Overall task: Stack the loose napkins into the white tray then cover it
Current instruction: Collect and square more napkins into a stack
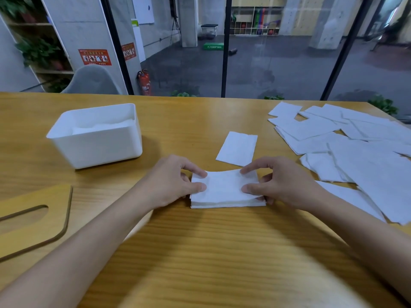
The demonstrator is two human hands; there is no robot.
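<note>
Soft, dimmish light here; I see faint shadow right of the white tray (97, 145), blur across the near table (222, 252), far window frames (225, 52) leaning outward.

I see both bare forearms reach in from the lower corners and meet mid-frame. My left hand (171, 181) pinches one end of the small white stack of paper napkins (224, 193), thumb and forefinger on top; my right hand (285, 183) grips the opposite end likewise.

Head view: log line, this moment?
left hand, right hand: grip napkin stack; white tray: uncovered; lid: on table; loose napkins: right
</note>
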